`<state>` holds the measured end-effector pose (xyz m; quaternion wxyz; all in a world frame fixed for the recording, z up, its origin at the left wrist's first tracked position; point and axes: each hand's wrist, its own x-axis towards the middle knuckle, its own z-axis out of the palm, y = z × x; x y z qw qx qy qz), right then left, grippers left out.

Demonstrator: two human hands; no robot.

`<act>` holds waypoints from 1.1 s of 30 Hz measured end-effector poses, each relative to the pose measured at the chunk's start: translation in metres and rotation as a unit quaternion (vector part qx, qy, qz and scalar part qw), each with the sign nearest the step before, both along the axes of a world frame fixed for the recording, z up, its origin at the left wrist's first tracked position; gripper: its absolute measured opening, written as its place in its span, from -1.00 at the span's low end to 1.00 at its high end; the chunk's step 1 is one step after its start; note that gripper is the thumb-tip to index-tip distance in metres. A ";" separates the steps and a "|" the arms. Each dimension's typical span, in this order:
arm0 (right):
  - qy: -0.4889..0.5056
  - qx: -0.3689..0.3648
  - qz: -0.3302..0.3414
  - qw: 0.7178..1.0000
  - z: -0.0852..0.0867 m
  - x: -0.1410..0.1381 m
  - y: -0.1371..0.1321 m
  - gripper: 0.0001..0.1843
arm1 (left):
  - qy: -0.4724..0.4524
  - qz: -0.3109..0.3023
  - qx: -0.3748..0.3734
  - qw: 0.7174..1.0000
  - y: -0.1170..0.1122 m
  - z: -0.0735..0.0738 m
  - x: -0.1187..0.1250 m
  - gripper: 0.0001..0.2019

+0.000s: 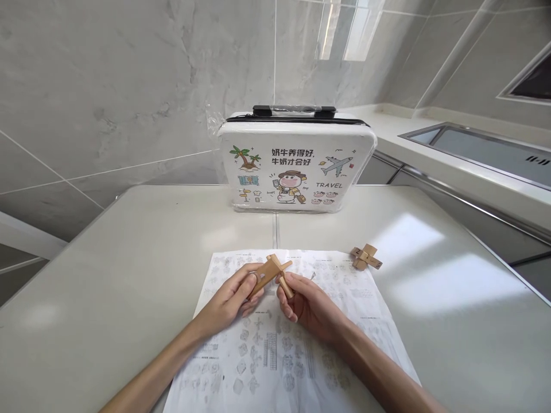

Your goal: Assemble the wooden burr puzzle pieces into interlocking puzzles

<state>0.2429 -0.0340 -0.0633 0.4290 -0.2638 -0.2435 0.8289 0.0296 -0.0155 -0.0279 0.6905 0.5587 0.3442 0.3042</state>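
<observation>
Over a printed paper sheet (348,350), my left hand (236,292) is closed on a flat wooden puzzle piece (267,274) with a hole in it. Fingers of my right hand (303,298) pinch a short wooden stick (285,287) close against that piece. A thin wooden tip (287,265) juts out to the right at the top; whether it belongs to the flat piece or is separate, I cannot tell. To the right, an assembled cross-shaped wooden puzzle (365,257) lies by the sheet's upper right corner.
A white suitcase (297,166) with cartoon prints and a black handle stands at the back of the white table (107,298), near the grey tiled wall (129,74). Right of the table is a counter with a sink (486,152).
</observation>
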 end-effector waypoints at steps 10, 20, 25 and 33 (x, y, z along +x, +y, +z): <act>0.013 0.040 0.043 0.998 -0.002 -0.002 -0.004 -0.62 | -0.005 -0.021 0.022 1.000 0.001 -0.011 -0.001 -0.57; 0.028 0.060 0.064 0.996 -0.001 0.001 -0.005 -0.66 | 0.004 -0.023 -0.012 1.000 0.000 -0.005 -0.003 -0.56; 0.061 0.046 0.093 0.993 -0.004 0.000 -0.006 -0.69 | 0.007 -0.026 -0.006 1.000 -0.001 -0.001 -0.002 -0.52; 0.091 0.043 0.106 0.989 -0.005 0.000 -0.007 -0.73 | 0.004 0.019 0.008 1.000 -0.002 -0.001 0.002 -0.50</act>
